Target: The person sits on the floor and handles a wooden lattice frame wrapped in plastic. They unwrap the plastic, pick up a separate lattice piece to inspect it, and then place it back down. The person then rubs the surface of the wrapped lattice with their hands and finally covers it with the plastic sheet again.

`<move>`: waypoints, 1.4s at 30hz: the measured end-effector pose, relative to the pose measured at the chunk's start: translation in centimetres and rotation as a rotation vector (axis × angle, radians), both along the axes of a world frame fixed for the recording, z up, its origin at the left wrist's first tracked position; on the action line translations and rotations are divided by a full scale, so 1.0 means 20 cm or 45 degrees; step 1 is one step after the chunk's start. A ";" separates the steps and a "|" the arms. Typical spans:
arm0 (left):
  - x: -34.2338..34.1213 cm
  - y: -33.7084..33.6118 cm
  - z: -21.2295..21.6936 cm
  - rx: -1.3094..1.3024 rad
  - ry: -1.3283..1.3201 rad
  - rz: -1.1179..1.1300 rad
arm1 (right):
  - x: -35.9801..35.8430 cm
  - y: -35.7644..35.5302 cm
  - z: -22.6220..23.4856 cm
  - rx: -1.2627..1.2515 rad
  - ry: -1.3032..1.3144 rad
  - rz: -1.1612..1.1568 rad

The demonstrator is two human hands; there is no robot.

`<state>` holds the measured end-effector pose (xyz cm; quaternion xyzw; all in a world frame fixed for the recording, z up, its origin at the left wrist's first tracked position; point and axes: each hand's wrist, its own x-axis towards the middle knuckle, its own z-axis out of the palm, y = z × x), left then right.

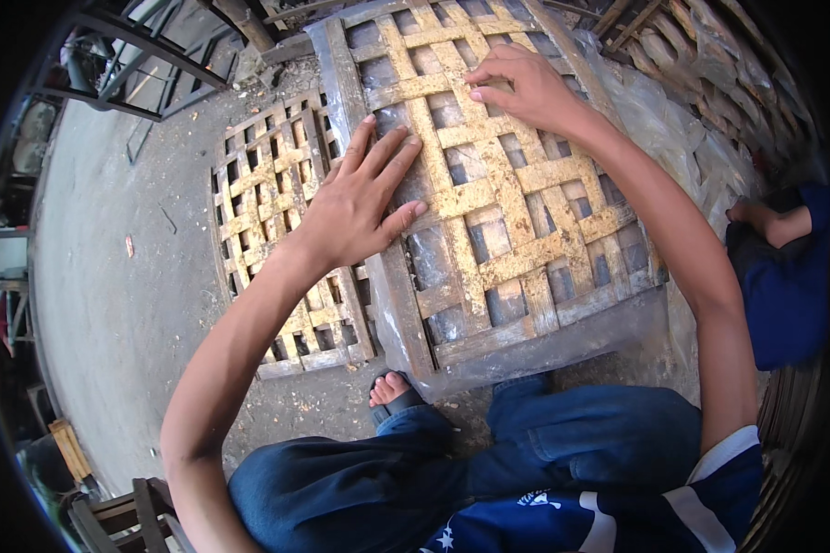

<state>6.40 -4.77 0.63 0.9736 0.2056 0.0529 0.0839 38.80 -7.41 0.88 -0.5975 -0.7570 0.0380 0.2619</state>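
Knees (526,452) are bending below the lattice (489,184); left hand (364,198), fingers apart, and right hand (526,88), fingers together, are pressing it; weaving is looking nearly complete.

Woven bamboo lattice tray (489,184), yellowed, lying flat on clear plastic sheet (563,346); slats crossing in open squares.

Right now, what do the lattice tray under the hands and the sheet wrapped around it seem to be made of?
The lattice tray looks like woven bamboo or thin wood strips in a wooden frame: pale yellow, rough, matt, with crusted patches. The sheet looks like thin clear plastic film: it is see-through, creased and glossy at the edges. The left hand lies flat on the tray and the right hand presses with its fingers.
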 end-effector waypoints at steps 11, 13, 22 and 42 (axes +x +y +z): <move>-0.01 0.00 -0.03 0.021 -0.026 0.005 | 0.00 -0.06 -0.04 0.160 -0.013 0.058; -0.01 0.00 -0.02 -0.002 -0.033 0.003 | -0.01 -0.06 -0.05 0.141 -0.024 0.063; -0.01 0.01 -0.04 0.013 -0.037 0.011 | -0.02 -0.04 -0.06 0.161 -0.047 0.032; -0.01 0.01 -0.06 0.035 -0.028 0.011 | 0.00 -0.02 -0.08 0.218 -0.113 0.025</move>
